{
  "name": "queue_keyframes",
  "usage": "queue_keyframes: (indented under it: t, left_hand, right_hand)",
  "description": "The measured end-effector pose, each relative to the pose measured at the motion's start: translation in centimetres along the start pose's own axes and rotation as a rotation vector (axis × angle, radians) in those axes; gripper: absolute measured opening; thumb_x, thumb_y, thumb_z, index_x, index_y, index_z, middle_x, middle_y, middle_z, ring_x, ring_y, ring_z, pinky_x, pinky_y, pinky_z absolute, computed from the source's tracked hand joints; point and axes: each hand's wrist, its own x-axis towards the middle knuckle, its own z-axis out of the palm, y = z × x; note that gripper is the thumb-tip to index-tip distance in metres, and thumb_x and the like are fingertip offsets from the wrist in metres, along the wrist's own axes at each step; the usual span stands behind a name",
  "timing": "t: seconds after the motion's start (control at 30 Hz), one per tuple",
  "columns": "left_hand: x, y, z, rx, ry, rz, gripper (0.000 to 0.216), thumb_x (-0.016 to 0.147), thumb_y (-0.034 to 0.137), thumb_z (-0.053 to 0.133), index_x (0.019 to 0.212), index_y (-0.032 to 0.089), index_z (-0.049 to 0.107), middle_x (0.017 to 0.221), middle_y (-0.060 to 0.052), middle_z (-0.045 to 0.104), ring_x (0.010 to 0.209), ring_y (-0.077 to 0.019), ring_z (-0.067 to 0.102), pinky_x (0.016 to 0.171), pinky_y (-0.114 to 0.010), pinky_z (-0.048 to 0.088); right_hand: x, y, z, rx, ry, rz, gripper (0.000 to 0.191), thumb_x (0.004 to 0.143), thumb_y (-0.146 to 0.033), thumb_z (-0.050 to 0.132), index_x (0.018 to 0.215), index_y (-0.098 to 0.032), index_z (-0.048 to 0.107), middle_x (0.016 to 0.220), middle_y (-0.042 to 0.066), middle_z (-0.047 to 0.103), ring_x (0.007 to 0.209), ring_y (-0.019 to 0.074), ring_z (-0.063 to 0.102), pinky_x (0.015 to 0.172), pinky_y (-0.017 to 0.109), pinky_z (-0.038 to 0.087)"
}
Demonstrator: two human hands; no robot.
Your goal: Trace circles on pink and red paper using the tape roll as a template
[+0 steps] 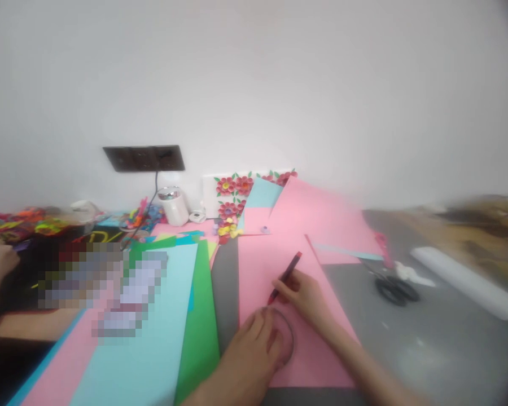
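A pink paper sheet (257, 268) lies on the grey table in front of me. My left hand (254, 347) is closed over a round, see-through object with a dark rim (291, 334), holding it flat on the sheet; its left part is hidden under my fingers. In my right hand (302, 296) is a dark marker with red ends (288, 272), held slanted like a pen. Its tip points down at the paper by the far edge of the round object, close to my left fingertips. Whether the tip touches the paper, I cannot tell.
Light blue (152, 361) and green sheets (203, 332) lie to the left. Black-handled scissors (395, 290) and a white roll (461, 279) are at right. Behind are pink sheets (317, 214), a flower-covered board (226, 194) and a white canister (175, 208). Another person's hand (0, 262) shows at far left.
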Motion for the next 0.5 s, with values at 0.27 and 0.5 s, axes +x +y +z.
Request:
queue_keyframes:
  t: [0.27,0.5]
  left_hand:
    - [0.2,0.0,0.3,-0.015,0.006,-0.012,0.032,0.089,0.029,0.047,0.115,0.011,0.051,0.131,-0.019,0.047,0.121,-0.0277,0.043,0.096,-0.039,0.034]
    - [1.2,-0.4,-0.9,-0.090,-0.142,-0.064,0.046,0.089,0.035,0.049,0.127,0.010,0.045,0.131,-0.016,0.049,0.113,-0.0272,0.048,0.091,-0.037,0.040]
  right_hand:
    - [-1.4,1.3,-2.3,-0.051,0.071,0.026,0.027,0.073,-0.045,0.058,0.070,-0.018,0.058,0.064,0.006,0.070,0.059,0.0222,0.067,0.056,0.030,0.049]
    - [-2.6,1.8,-3.2,0.198,0.180,0.043,0.030,0.067,-0.046,0.065,0.081,-0.019,0.059,0.067,0.005,0.072,0.065,0.0255,0.070,0.061,0.034,0.055]
